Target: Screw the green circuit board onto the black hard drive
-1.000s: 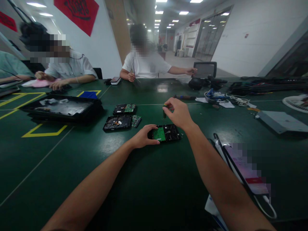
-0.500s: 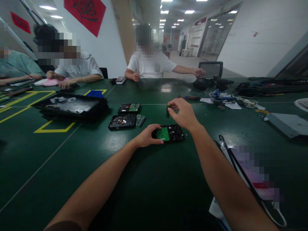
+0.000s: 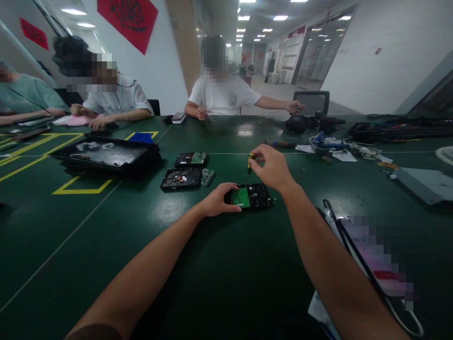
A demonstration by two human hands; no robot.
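A black hard drive with a green circuit board on its upper side lies flat on the dark green table. My left hand grips its left end between thumb and fingers. Above the drive's far edge, my right hand holds a small yellow-and-black screwdriver upright, its thin shaft pointing down at the board's far edge. Whether the tip touches a screw is too small to tell. Several tiny screws lie just right of the drive.
Two more hard drives and a loose circuit board lie to the left, beyond them stacked black trays. A phone is at right, a metal box farther off. Another screwdriver lies behind. Co-workers sit across the table.
The screwdriver's handle has turned and tilted slightly in my right fingers, showing more yellow. My left hand and the hard drive stay in place; the view has shifted slightly.
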